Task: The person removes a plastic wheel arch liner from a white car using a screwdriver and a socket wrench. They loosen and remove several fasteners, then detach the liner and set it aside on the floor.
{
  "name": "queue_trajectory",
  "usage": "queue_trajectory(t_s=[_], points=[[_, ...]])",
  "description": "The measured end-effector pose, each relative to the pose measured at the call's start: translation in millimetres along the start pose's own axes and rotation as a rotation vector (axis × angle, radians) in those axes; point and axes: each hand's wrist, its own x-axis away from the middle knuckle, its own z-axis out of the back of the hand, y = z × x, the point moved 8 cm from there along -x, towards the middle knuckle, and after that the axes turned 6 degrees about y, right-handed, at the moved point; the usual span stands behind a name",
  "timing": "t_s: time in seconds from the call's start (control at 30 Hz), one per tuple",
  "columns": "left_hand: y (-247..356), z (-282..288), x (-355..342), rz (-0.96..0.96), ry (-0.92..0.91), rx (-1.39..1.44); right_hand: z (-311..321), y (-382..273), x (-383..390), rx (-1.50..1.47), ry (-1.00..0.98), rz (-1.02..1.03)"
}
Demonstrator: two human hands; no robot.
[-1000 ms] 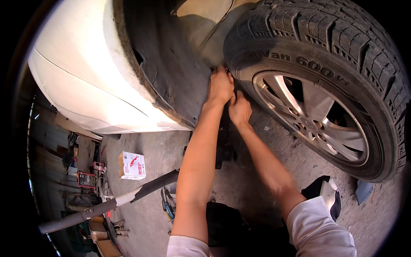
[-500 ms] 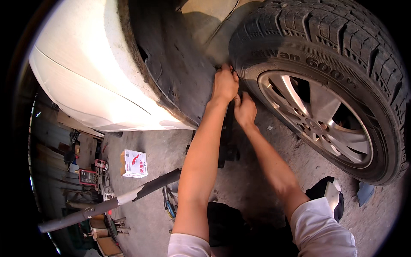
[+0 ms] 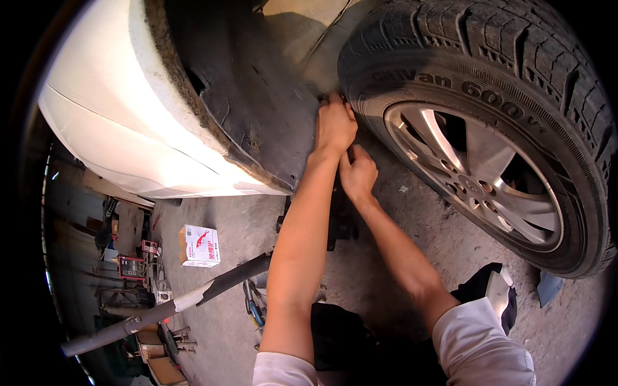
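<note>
My left hand [image 3: 335, 127] reaches into the gap between the dark wheel-arch liner [image 3: 257, 109] and the tire [image 3: 444, 87]. Its fingers are bent closed around something small that I cannot make out at the inner edge of the tire. Just below it, my right hand [image 3: 359, 175] is closed, thumb upward, close to the left wrist. The right fingertips are partly hidden, and what they hold does not show. A silver alloy rim [image 3: 473, 183] sits in the tire, turned outward to my right. The white car body [image 3: 135, 116] curves along the left.
A long dark pole [image 3: 161, 312] slants up from the lower left toward my left forearm. Blue-handled pliers [image 3: 255, 312] lie beside that arm. A white and red carton [image 3: 200, 246] stands on the concrete floor [image 3: 238, 225]. Tools and clutter [image 3: 132, 267] line the far left wall.
My right hand has shifted left and slightly down, nearer to the left wrist. The left hand stays at nearly the same spot, its fingers still bent. The view has moved slightly.
</note>
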Motion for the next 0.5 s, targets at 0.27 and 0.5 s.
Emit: queue_trajectory(t_s=[0.27, 0.5], points=[[12.6, -9.0, -0.9, 0.019, -0.075, -0.002, 11.8, 32.2, -48.3, 0.150, -0.033, -0.135], [1.2, 1.3, 0.9, 0.048, -0.057, 0.003, -0.1, -3.9, 15.6, -0.034, -0.030, -0.092]])
